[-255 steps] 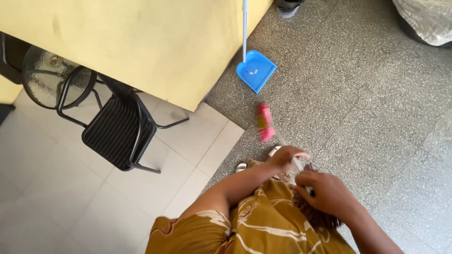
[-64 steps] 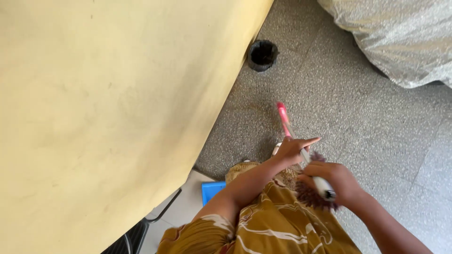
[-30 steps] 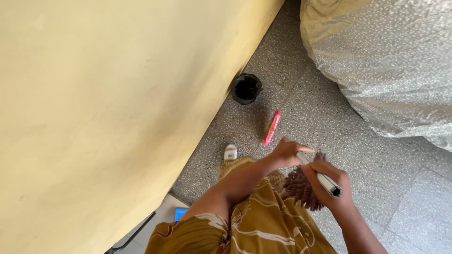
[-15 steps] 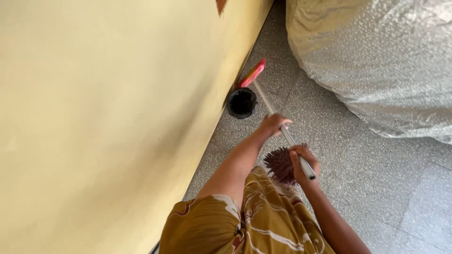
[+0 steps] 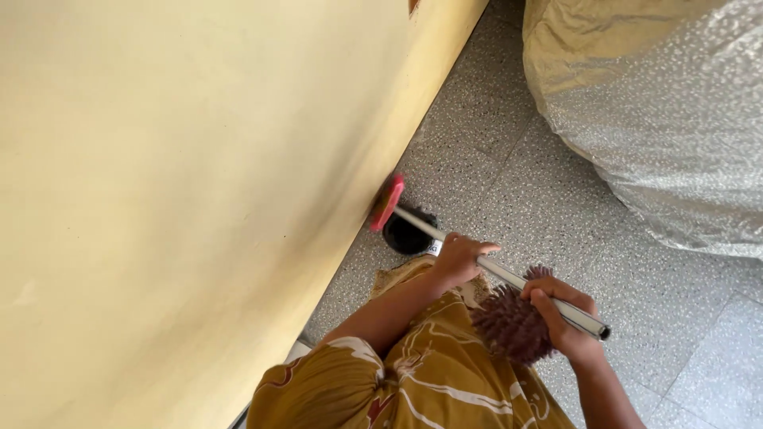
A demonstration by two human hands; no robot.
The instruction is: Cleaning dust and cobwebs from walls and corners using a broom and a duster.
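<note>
1. While the left hand [image 5: 457,258] closes around the middle of the grey metal broom handle [image 5: 509,276], the right hand [image 5: 566,316] grips the same handle near its top end, just below the open tube tip.
2. Both hands are closed on the handle, the left one lower along it and nearer the wall, the right one higher and nearer the body.
3. The handle slants from the lower right up to the left, ending at the pink broom head [image 5: 386,202], which sits at the foot of the pale yellow wall [image 5: 183,183], seemingly touching it.
4. Just beside the broom head, under the handle, a small round black pot [image 5: 405,236] stands on the speckled grey floor [image 5: 509,159].
5. A tuft of purple shaggy fabric [image 5: 511,324] shows against the right hand, between it and the body; whether the hand holds it cannot be told.
6. The person wears a brown garment [image 5: 413,381] with pale patterning.
7. A large bulging silvery sack [image 5: 660,111] fills the upper right, well apart from the broom head.
</note>
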